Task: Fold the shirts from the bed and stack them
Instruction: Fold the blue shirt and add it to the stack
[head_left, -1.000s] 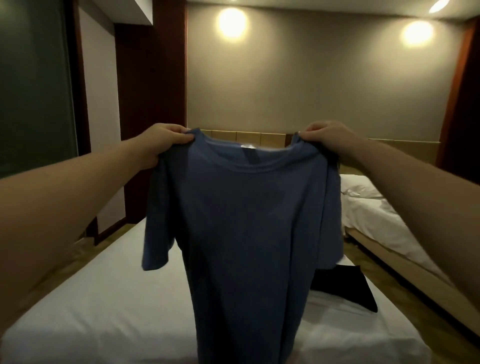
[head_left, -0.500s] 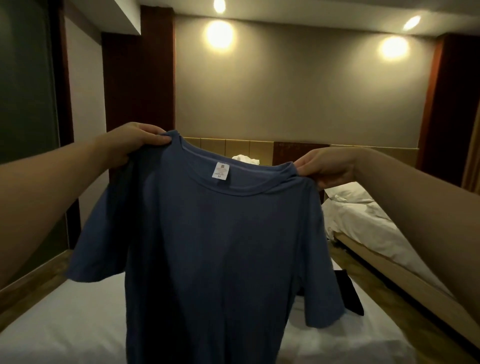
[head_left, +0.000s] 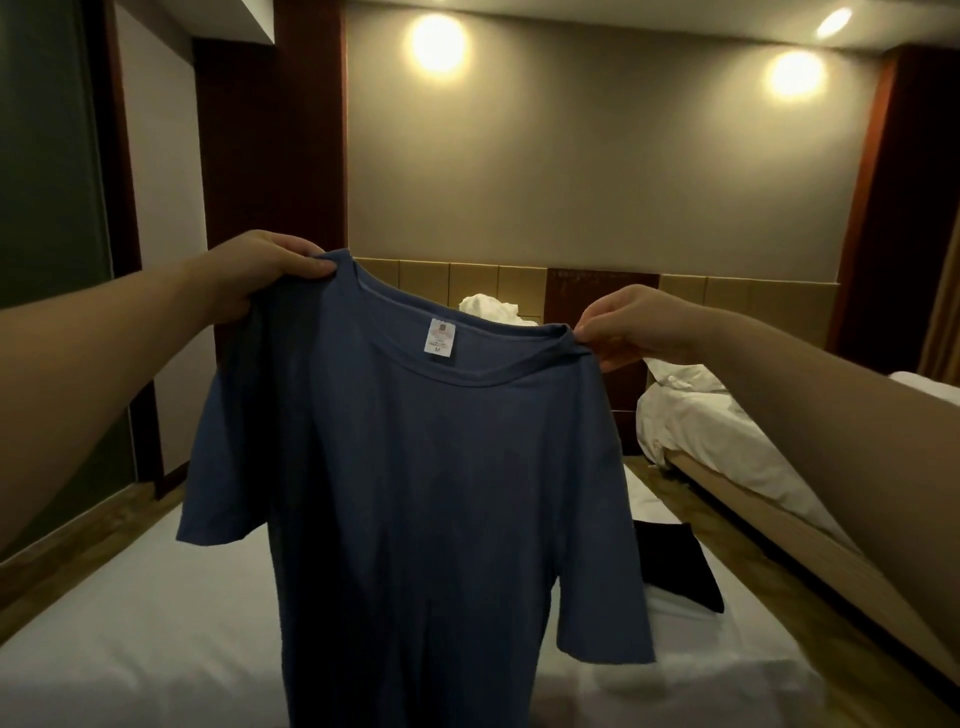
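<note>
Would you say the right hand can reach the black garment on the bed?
Probably not yet: the right hand pinches the blue shirt; otherwise the way down to the black garment looks free.

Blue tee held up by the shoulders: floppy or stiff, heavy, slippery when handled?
Likely floppy: the blue T-shirt hangs limp from the left hand and right hand, sleeves drooping. Probably light: two small shoulder grips carry it. It would likely bunch rather than slide if pushed across the bed.
</note>
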